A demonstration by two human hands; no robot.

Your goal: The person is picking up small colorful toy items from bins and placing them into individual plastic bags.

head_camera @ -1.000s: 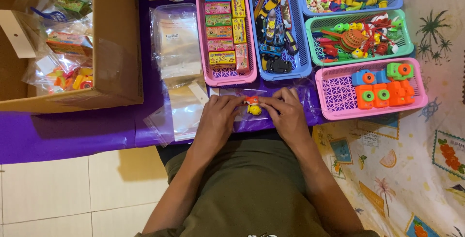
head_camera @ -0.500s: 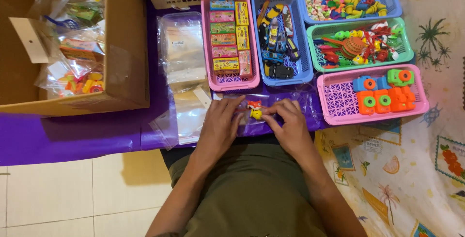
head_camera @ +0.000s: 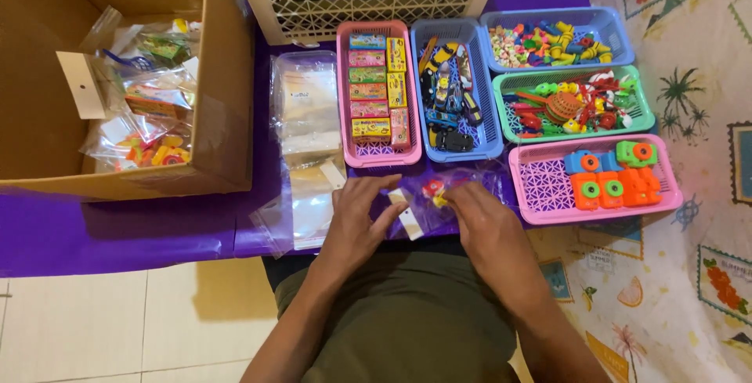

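Head view, hands (head_camera: 356, 222) (head_camera: 486, 222) pinching toy bag (head_camera: 439, 195)

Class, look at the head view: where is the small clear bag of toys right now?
The small clear bag lies low and centre on the purple cloth, between left hand and right hand, just below the blue basket.

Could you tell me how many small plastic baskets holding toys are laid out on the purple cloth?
5: a pink basket and blue basket side by side, then stacked rightward a blue one, green one, pink one.
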